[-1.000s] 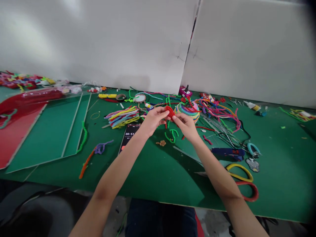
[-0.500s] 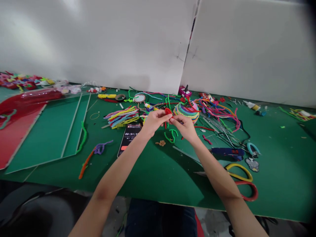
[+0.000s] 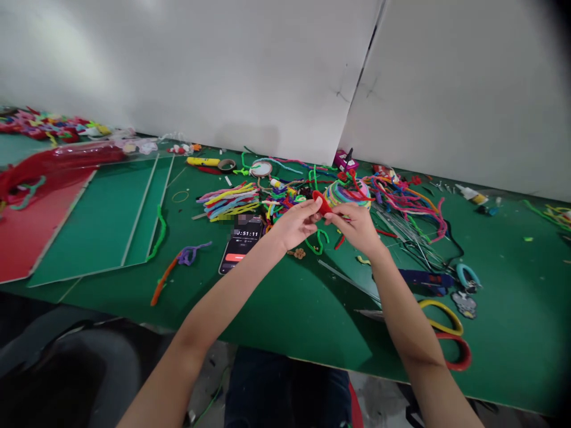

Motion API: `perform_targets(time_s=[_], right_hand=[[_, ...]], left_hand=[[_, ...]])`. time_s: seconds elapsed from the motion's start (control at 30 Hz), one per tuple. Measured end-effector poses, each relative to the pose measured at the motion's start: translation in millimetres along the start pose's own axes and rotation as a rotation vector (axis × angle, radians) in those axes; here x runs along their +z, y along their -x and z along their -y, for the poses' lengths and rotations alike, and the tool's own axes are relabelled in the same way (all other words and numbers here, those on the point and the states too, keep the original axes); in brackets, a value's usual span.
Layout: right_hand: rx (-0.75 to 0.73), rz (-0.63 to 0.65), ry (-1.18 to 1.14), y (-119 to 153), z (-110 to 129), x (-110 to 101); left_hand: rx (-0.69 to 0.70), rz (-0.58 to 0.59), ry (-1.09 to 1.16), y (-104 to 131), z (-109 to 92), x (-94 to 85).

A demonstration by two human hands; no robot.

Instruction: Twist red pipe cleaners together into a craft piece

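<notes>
Between my two hands is a red fuzzy piece point(image 3: 322, 202), rounded at the top, that looks like shaped pipe cleaner. My left hand point(image 3: 298, 223) pinches its left side with thumb and fingers. From the right, my right hand point(image 3: 354, 224) grips its lower end. Just below my left hand lies a small brown flower point(image 3: 300, 254) on the green table. A bent green pipe cleaner point(image 3: 320, 242) sits under the hands. Right behind them stands a coil of multicoloured pipe cleaner point(image 3: 345, 193), partly hidden by my right hand.
A phone with a running timer point(image 3: 241, 244) lies left of my hands, near a bundle of pipe cleaners point(image 3: 229, 201). Scissors point(image 3: 452, 351) and a dark blue glue gun point(image 3: 426, 279) lie by my right forearm. Green boards point(image 3: 102, 226) cover the left side.
The red piece has turned and shows more of its length between my hands. The whole view has shifted a little, so the table contents sit further right.
</notes>
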State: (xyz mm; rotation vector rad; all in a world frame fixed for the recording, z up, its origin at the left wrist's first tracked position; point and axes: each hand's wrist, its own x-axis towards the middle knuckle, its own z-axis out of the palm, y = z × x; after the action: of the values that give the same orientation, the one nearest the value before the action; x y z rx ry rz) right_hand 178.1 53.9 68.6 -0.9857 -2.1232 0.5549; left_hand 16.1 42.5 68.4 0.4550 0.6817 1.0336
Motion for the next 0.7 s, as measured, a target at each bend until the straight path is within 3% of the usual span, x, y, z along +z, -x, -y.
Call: perform_targets(time_s=[0.1,0.33,0.53,0.7], right_hand=[[-0.027,-0.004,0.050,0.0,1.1,-2.4],[-0.081,0.014,0.055,0.3,0.5,-3.7],[-0.090,-0.002,0.071,1.7,-0.6,-1.5],[-0.156,0.011,0.067,1.0,-2.2,0.4]], left_hand=[[-0.014,0.031,0.031,1.9,0.2,1.7],[-0.088,-0.027,0.138,4.7,-1.3,6.3],[-0.034,0.021,0.092,5.6,-0.7,3.6],[0.016,-0.054,0.060,4.7,-1.7,2.2]])
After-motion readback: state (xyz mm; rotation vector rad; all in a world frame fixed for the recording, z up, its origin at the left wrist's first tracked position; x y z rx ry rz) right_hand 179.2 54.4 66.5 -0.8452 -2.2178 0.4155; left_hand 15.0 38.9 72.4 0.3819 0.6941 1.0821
